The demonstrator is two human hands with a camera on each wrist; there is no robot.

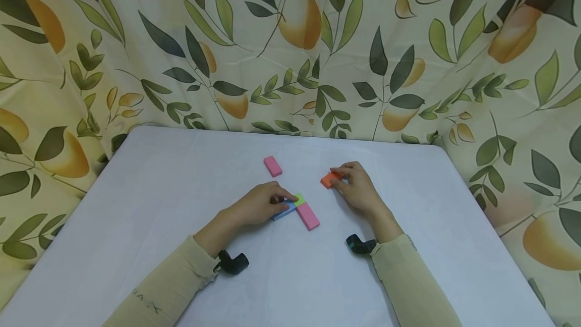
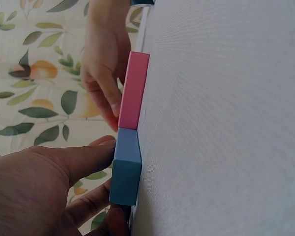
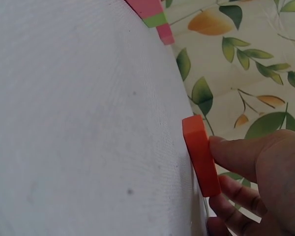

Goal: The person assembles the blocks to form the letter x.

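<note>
In the head view my left hand (image 1: 256, 203) holds a blue block (image 1: 282, 212) between thumb and fingers, low on the table. Its index finger reaches over to a small green block (image 1: 300, 198). A pink block (image 1: 309, 217) meets the green one, so the three form a corner. My right hand (image 1: 358, 185) pinches an orange block (image 1: 327, 181) to the right and slightly farther back. The right wrist view shows the thumb on one side of that orange block (image 3: 201, 155), fingers on the other.
A second pink block (image 1: 273, 166) lies alone farther back on the white table (image 1: 204, 165). Behind the table hangs a patterned curtain (image 1: 281, 105). Dark cameras (image 1: 233, 263) are strapped at the wrists.
</note>
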